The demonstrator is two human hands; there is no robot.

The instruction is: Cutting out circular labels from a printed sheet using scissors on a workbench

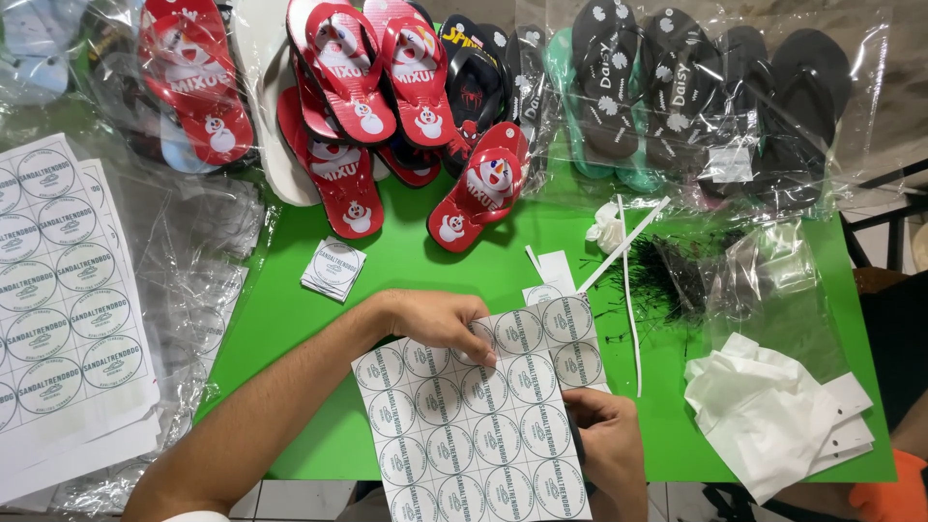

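A white sheet of round printed stickers [483, 416] lies tilted over the near edge of the green table [290, 319]. My left hand [435, 319] rests on the sheet's upper left part, fingers pressing down on it. My right hand [609, 440] grips the sheet's right edge low down, thumb over the paper; a dark object shows under the thumb, too hidden to identify. Just beyond the sheet lie narrow white paper strips [628, 280] and a small cut label [553, 271].
Red flip-flops [358, 106] with cartoon prints are piled at the far edge, dark bagged flip-flops [677, 97] to their right. A stack of sticker sheets [58, 290] sits left, a small pile of cut stickers [333, 269], black plastic fasteners [667, 275], and crumpled white paper [764, 416] right.
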